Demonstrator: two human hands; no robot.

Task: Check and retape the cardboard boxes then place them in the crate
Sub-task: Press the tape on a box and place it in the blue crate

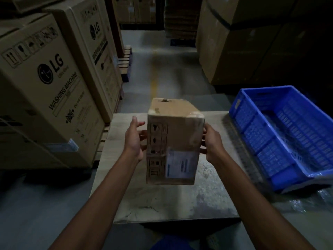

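I am watching a dim storeroom through the head camera. A small brown cardboard box [177, 139] with clear tape over its top corners is lifted between the two hands, upright and tilted a little. Its near face carries a column of black handling symbols on the left and a white shipping label at the lower right.

The left hand [134, 139] cups the box's left side: its fingers reach behind that edge while the thumb points at the box, just short of it. The right hand [212, 144] holds the opposite side, its fingertips curled against the right edge. Both forearms stretch forward from the bottom of the view.

Below the hands and the box lies a pale, scuffed flat board [162, 201]; the box hangs above it, not touching. To the right of the right hand, well apart from it, sits a blue perforated plastic crate [252, 127]. Beyond the left hand stand tall brown washing-machine cartons [50, 91], stacked on pallets.
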